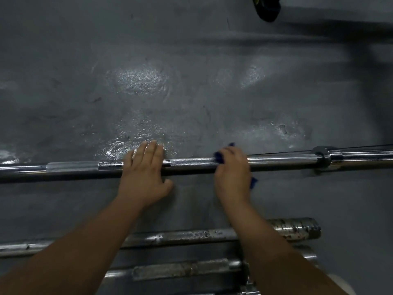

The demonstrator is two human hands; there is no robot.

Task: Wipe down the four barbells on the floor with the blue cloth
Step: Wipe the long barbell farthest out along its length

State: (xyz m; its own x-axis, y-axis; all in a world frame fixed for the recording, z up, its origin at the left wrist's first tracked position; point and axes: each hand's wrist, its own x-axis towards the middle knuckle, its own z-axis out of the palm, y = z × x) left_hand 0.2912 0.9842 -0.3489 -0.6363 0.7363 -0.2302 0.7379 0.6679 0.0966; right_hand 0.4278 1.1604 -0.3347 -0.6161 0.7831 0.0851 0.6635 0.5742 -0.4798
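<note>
With the left hand (144, 173) spread flat on the long chrome steel barbell (191, 162) and the right hand (231, 173) holding its grip curled round the crumpled blue cloth (219, 158), the round bar may roll and shed the cloth.

The right hand (232, 169) hides most of the blue cloth (219, 157).

Head view, steeply down at floor (191, 92).
</note>
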